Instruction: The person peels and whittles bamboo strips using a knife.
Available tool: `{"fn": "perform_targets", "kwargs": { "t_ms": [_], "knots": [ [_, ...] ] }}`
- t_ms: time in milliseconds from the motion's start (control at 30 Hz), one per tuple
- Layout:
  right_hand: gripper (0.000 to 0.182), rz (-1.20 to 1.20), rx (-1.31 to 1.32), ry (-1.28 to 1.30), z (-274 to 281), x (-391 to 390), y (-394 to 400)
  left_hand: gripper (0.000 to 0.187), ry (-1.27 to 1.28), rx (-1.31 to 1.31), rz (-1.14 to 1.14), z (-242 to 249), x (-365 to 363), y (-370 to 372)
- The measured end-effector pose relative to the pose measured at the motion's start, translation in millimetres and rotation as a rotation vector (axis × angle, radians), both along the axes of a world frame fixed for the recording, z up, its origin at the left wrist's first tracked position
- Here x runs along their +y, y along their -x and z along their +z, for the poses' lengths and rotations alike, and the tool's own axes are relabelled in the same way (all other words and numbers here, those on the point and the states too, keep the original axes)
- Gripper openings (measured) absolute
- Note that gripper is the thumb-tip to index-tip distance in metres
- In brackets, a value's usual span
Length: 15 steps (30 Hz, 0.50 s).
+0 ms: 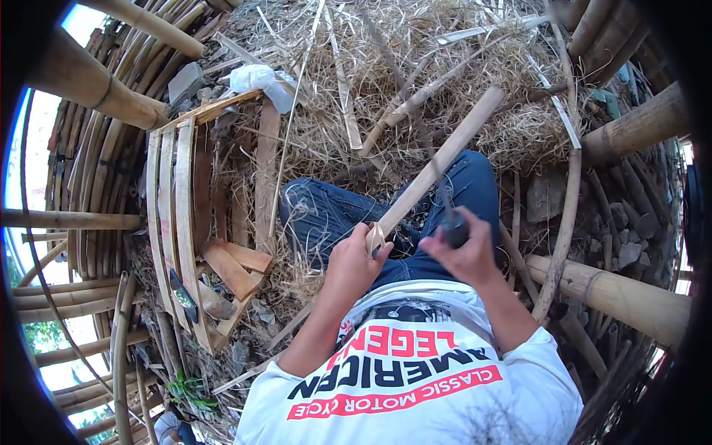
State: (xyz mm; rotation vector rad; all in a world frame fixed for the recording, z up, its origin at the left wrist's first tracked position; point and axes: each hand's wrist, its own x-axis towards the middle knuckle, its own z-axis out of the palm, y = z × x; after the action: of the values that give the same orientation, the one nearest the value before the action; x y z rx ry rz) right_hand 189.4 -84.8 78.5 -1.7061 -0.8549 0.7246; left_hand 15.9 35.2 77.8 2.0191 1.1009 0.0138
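My left hand (pixel 354 259) is closed round the near end of a pale wooden strip (pixel 445 157), which slants up and right across my lap. A small curl of wood shows at its thumb. To the right, my right hand (pixel 467 248) grips the dark handle (pixel 454 233) of a long thin tool. The tool's blade (pixel 421 122) is blurred and points up and away, crossing over the strip. My legs in blue jeans (pixel 326 215) are bent beneath both hands.
A slatted wooden crate (pixel 187 215) stands at the left, with a white plastic bag (pixel 263 83) at its top corner. Dry shavings (pixel 519 133) cover the ground ahead. Thick bamboo poles (pixel 615 297) lie at the right, near rubble (pixel 629 254).
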Motion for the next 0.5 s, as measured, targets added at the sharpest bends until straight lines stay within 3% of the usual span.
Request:
{"fn": "perform_targets", "kwargs": {
  "t_ms": [133, 200, 367, 500],
  "knots": [
    [0.037, 0.125, 0.098, 0.178, -3, 6, 33, 0.036, -0.098, -0.028, -0.002, -8, -6, -9],
    [0.039, 0.039, 0.144, -0.139, -18, 13, 50, 0.036, -0.139, 0.003, -0.037, -13, -9, -8],
    [0.016, -0.052, -0.01, -0.084, -23, 12, 45, 0.038, -0.16, 0.014, -0.08, -21, -15, -12],
    [0.016, -0.087, 0.096, -0.083, -23, 8, 36, 0.04, -0.098, 0.041, -0.075, -31, -15, -14]
  ]
}}
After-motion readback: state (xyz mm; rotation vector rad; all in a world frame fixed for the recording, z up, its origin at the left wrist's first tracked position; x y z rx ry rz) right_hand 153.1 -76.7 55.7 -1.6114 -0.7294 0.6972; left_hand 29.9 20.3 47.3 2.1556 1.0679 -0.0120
